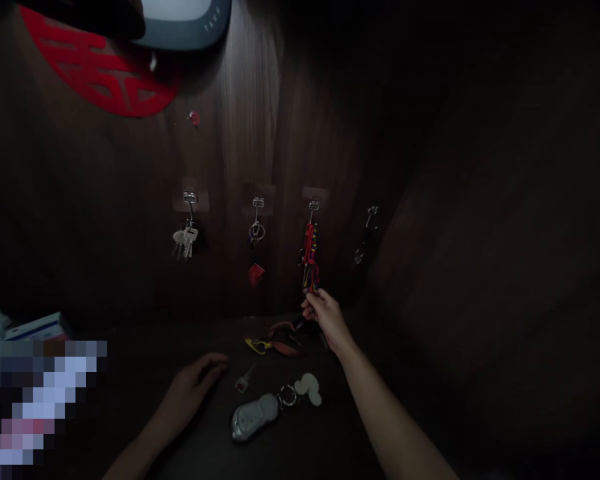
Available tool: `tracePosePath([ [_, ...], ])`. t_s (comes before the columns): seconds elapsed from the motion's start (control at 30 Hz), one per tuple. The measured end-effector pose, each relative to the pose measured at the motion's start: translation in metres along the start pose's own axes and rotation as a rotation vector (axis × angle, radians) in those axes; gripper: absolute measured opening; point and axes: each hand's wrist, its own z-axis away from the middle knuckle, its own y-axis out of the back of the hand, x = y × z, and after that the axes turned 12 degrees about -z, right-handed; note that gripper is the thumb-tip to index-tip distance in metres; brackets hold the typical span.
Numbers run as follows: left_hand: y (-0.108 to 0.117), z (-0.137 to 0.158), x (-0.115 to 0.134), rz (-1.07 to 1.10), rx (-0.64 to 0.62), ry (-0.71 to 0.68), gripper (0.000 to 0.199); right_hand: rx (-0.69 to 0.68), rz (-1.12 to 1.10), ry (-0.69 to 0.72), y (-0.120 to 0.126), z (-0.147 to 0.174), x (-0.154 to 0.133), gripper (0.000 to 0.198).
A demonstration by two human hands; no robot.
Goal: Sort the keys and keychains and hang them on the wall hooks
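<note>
Wooden wall (253,100) is dimly lit; colourful cord (310,247) is pinched by right hand (329,317); left hand (187,389) is half-spread near loose key (242,383).

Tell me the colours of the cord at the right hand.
The cord is red, with yellow and dark bluish parts; head view shows it.

Right hand (326,316) pinches lower end of multicoloured cord (309,248) hanging from wall hook (314,206). Left hand (191,385), loosely curled, near small key (243,383) on desk (195,457). Grey key fob (254,417) with pale tag (309,387) lies nearby.
</note>
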Motion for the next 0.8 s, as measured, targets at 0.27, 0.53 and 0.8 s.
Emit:
tracePosePath([
  [0.27, -0.001, 0.003, 0.002, -0.069, 0.006, -0.076, 0.025, -0.216, 0.147, -0.103, -0.018, 0.04, 0.01, 0.02],
  [0.53, 0.005, 0.003, -0.003, -0.087, 0.029, -0.109, 0.024, -0.664, 0.629, -0.051, -0.06, 0.084, 0.034, 0.016],
  [0.8, 0.002, 0.003, -0.007, -0.115, 0.02, -0.15, 0.024, -0.773, 0.858, 0.078, -0.062, 0.086, 0.043, 0.014],
])
